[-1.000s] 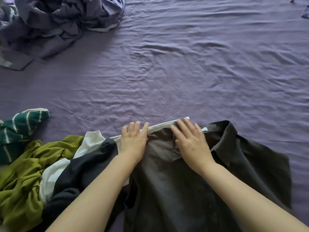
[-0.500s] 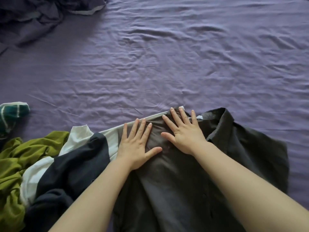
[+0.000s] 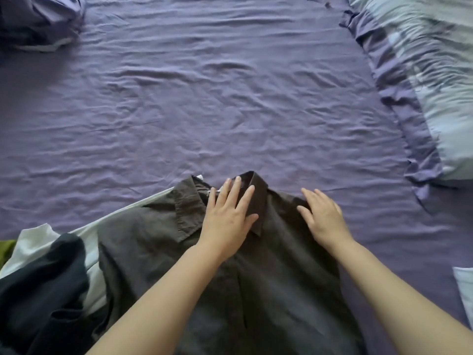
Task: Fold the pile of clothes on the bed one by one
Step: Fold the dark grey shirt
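**Shirt smoothed flat, fold yet to come**

While the unfolded heap waits at the near left, we start there: a crumpled olive-green garment (image 3: 5, 248) peeks in at the edge, a white cotton garment (image 3: 34, 243) lies beside it, and a dark navy garment (image 3: 43, 290) is slumped on top. Far off in the left corner sits a bundled purple blanket (image 3: 38, 21).

Moving to centre, the task's piece: a dark grey collared button-up shirt (image 3: 153, 252) spread front-up on the wrinkled purple bedsheet (image 3: 230, 98), collar pointing away, its left side overlapping the white garment. By my read this is the flattening stage, with no fold made in it yet.

On the collar goes the left hand (image 3: 226, 221), palm down, fingers straight and slightly apart, thumb out to the right, pressing the placket area. Just to its right, the right hand (image 3: 323, 219) lies flat on the shirt's shoulder, fingers straight and close together, reaching toward the fabric's far edge. Both forearms come in from the near edge.

Next, I'd say, the right sleeve side needs drawing out flat, then a side brought inward over the body.

Far right, a pale blue patterned pillow (image 3: 430, 73) rests on the sheet.
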The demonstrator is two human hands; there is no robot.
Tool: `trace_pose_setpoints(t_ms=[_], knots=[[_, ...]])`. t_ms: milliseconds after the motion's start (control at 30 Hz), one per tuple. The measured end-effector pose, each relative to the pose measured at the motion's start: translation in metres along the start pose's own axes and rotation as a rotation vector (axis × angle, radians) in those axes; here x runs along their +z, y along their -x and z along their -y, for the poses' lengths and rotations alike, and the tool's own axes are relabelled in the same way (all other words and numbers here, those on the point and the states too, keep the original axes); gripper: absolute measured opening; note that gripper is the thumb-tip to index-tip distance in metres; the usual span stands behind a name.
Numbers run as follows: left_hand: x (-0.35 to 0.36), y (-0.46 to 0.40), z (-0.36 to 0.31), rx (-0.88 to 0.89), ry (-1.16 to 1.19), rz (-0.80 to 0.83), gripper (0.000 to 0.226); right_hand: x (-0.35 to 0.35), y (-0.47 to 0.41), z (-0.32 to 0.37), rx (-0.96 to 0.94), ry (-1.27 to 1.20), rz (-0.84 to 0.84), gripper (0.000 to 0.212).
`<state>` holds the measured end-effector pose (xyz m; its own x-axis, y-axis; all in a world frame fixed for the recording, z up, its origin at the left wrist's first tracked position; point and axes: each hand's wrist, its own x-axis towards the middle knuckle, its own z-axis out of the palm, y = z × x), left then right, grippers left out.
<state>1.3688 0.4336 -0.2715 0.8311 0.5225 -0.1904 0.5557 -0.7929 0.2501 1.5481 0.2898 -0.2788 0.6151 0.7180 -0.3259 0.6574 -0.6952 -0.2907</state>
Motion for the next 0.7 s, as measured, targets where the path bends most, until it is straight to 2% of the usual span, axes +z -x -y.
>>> trace_pose_setpoints(t_ms=[133, 200, 267, 367, 467, 533, 633, 700], knots=[[0.000, -0.037, -0.029, -0.149, 0.195, -0.088, 0.060, 0.000, -0.007, -0.016, -0.054, -0.108, -0.030, 0.031], [-0.001, -0.053, -0.033, -0.228, 0.238, -0.076, 0.060, -0.006, -0.006, -0.020, -0.110, -0.184, -0.060, 0.023], [-0.002, -0.066, -0.030, -0.254, 0.287, -0.054, 0.057, -0.015, -0.005, -0.022, -0.105, -0.213, -0.087, 0.023], [-0.002, -0.078, -0.019, -0.258, 0.389, -0.119, 0.052, -0.027, -0.014, -0.026, -0.031, -0.136, -0.150, 0.027], [0.004, -0.082, -0.020, -0.232, 0.264, -0.091, 0.057, -0.027, -0.025, -0.023, -0.019, 0.152, -0.121, 0.027], [0.010, -0.072, -0.025, -0.294, 0.154, -0.037, 0.062, -0.018, -0.023, -0.019, -0.083, 0.325, -0.073, 0.046], [0.021, -0.040, -0.028, -0.315, 0.059, -0.080, 0.057, -0.006, -0.004, 0.003, -0.273, 0.221, -0.126, 0.053], [0.021, -0.021, -0.021, -0.320, 0.049, -0.215, 0.049, 0.002, 0.002, 0.017, -0.355, 0.149, -0.119, 0.048]])
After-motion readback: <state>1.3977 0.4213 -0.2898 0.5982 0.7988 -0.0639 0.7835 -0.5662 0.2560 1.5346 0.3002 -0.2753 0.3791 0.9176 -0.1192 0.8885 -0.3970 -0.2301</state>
